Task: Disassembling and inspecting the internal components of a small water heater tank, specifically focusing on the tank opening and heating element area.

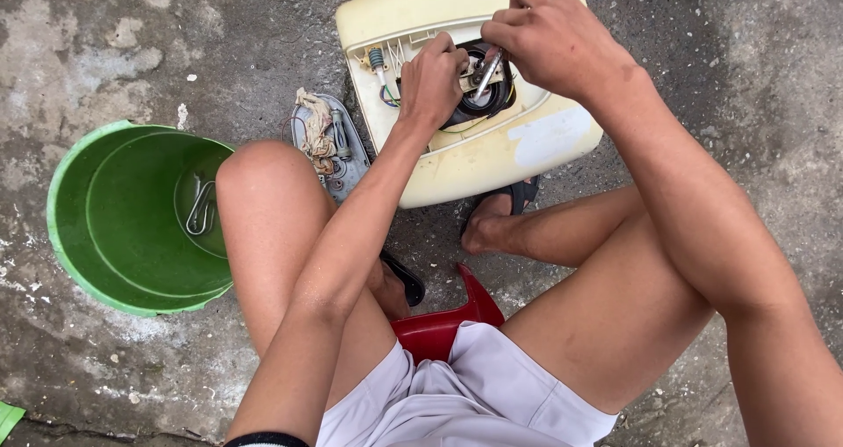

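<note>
A cream-coloured appliance casing lies on the concrete ahead of me, its panel open on a round black opening with wires beside it. My left hand is closed on a part at the left edge of that opening. Above it, my right hand grips a thin metal tool whose tip points down into the opening. Both forearms reach forward over my bare knees.
A green plastic bucket holding a bent metal loop stands at my left. A grey cover plate with a rag and small parts lies beside the casing. I sit on a red stool; sandalled feet rest below the casing.
</note>
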